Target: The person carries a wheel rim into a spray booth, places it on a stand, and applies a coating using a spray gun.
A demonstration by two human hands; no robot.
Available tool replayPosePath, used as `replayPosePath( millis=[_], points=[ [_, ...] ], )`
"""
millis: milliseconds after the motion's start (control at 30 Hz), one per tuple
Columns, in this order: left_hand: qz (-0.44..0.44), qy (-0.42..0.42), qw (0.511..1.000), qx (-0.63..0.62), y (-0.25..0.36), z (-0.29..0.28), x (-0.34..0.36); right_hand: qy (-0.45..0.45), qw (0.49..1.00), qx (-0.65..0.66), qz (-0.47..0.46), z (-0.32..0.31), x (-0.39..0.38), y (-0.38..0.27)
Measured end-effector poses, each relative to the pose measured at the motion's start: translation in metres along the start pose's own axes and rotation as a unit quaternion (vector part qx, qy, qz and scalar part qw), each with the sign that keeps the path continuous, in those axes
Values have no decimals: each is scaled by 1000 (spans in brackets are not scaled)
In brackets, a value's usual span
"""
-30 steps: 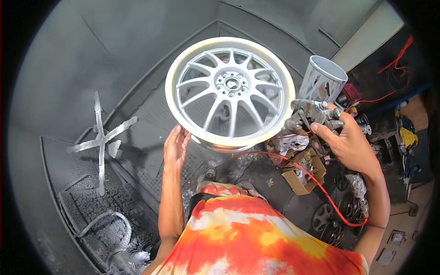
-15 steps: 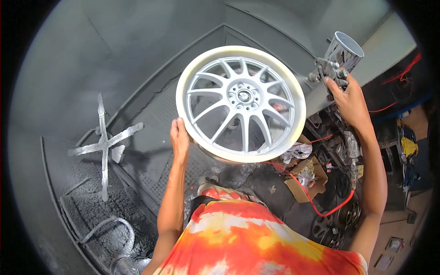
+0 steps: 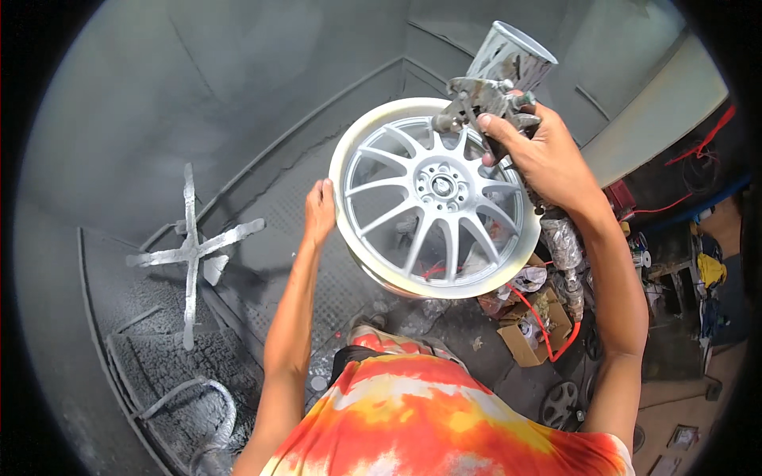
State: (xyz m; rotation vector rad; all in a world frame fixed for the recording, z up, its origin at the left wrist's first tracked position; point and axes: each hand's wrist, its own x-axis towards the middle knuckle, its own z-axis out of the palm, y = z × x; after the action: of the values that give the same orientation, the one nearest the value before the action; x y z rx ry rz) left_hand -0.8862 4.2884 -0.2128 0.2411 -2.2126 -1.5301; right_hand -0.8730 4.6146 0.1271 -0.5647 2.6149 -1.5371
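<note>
A multi-spoke silver wheel rim point(image 3: 446, 224) with a pale yellowish lip is held up before me, its face toward me. My left hand point(image 3: 320, 208) is closed on its left edge, the far fingers hidden behind it. My right hand point(image 3: 548, 155) is wrapped round the grip of a spray gun point(image 3: 481, 101) that has a paint-smeared cup point(image 3: 512, 57) on top. The gun sits over the upper right of the rim, its nozzle pointing left across the upper spokes. From the gun's lower end a wrapped hose fitting point(image 3: 562, 244) leads down to a red hose point(image 3: 565, 346).
A paint-crusted cross-shaped stand point(image 3: 191, 252) is at the left, above a rough grey-coated surface point(image 3: 167, 353). Grey walls point(image 3: 262, 95) surround the far side. A cardboard box point(image 3: 527, 343) with litter, another wheel point(image 3: 559, 404) and a cluttered shelf point(image 3: 675, 278) are at the right.
My right hand has brought the spray gun left, from beside the rim to over its upper right. The rim has shifted slightly right and down, my left hand still on its edge.
</note>
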Motion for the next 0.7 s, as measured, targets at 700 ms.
replayPosePath(
  millis=[700],
  points=[
    [-341, -363, 790, -357, 81, -4, -174, 144, 941, -292, 92, -49, 69, 65]
  ],
)
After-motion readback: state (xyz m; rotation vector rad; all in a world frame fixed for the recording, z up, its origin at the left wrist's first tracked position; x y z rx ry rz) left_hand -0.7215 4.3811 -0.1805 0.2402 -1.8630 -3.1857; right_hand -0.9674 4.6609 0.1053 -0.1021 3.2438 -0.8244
